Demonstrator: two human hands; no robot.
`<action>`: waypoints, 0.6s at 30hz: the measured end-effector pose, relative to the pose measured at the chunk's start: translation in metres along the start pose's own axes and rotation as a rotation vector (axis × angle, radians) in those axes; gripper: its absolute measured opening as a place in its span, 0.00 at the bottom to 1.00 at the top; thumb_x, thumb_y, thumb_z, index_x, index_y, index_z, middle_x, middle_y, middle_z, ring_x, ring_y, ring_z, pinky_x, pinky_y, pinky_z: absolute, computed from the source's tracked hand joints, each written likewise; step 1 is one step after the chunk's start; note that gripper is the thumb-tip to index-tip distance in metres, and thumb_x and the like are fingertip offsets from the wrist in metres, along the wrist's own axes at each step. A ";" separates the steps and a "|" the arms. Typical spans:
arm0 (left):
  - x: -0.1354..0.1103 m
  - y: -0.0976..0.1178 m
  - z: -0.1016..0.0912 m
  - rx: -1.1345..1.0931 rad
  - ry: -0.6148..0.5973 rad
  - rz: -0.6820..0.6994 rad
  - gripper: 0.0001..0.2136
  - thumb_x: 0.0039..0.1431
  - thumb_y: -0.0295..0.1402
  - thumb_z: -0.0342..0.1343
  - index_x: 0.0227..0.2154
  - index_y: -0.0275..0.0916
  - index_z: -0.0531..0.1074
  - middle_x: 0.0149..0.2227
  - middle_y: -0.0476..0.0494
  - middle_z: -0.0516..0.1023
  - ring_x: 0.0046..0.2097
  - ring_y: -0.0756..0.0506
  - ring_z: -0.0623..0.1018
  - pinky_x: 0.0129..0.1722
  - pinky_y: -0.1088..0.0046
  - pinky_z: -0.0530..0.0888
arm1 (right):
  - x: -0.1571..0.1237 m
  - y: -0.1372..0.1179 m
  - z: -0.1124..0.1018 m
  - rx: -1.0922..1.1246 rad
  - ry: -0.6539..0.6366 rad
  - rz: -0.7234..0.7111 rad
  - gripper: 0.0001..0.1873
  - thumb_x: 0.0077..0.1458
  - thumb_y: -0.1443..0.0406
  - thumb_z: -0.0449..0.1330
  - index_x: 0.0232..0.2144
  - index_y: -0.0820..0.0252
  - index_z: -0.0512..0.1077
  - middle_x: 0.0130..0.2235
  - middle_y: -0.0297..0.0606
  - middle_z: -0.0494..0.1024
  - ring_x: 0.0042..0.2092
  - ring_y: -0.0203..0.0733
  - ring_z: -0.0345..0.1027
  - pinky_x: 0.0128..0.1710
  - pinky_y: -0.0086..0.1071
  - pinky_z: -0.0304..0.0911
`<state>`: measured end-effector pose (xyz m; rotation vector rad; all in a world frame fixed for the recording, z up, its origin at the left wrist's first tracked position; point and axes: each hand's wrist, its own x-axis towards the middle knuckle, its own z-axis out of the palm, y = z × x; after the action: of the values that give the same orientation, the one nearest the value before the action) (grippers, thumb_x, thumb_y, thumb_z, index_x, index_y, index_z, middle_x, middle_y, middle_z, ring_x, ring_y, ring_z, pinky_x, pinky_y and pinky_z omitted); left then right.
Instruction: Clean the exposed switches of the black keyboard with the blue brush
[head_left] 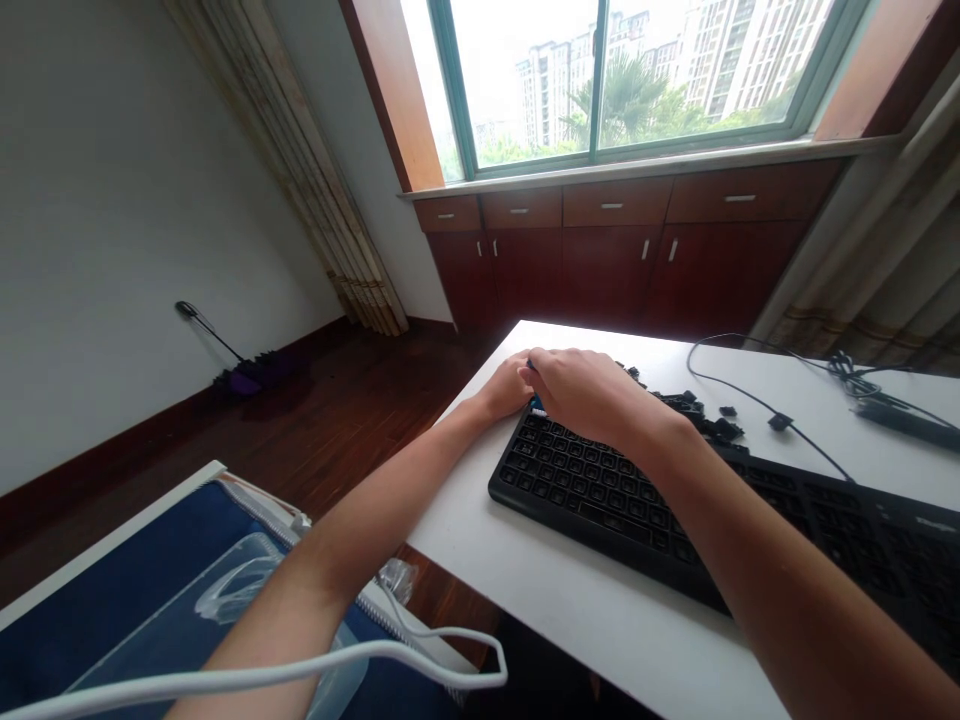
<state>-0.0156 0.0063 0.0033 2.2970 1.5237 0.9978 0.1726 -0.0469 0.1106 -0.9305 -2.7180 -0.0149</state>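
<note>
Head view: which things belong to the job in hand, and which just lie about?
Likely in the job: black keyboard; loose black pieces beside it; blue tool in the right hand.

Likely just lying about: purple dustpan on the floor; clear plastic at lower left.

Obstacles beyond keyboard (pixel 577 487): keycaps (pixel 724 430), cable (pixel 780 422)

The white table (pixel 465 545) holds a black keyboard (pixel 581 490), some little black pieces (pixel 694 410) and a black cord (pixel 780 422).
</note>
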 end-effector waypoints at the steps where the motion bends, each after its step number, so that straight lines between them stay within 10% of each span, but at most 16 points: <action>1: 0.000 -0.001 0.000 0.001 -0.006 0.005 0.03 0.56 0.26 0.52 0.32 0.35 0.70 0.35 0.39 0.75 0.41 0.43 0.73 0.40 0.69 0.70 | 0.000 0.000 0.002 0.000 -0.011 0.004 0.20 0.68 0.60 0.41 0.42 0.62 0.70 0.38 0.47 0.80 0.35 0.48 0.74 0.29 0.35 0.55; 18: 0.001 -0.004 0.001 0.092 -0.034 0.003 0.04 0.56 0.29 0.54 0.28 0.36 0.70 0.34 0.45 0.72 0.36 0.47 0.71 0.37 0.70 0.70 | -0.004 0.008 -0.020 -0.001 -0.131 0.062 0.23 0.67 0.58 0.43 0.41 0.60 0.75 0.36 0.47 0.79 0.34 0.46 0.72 0.28 0.34 0.53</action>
<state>-0.0177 0.0093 0.0014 2.3661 1.5843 0.9021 0.1855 -0.0452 0.1280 -1.0505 -2.8064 0.0584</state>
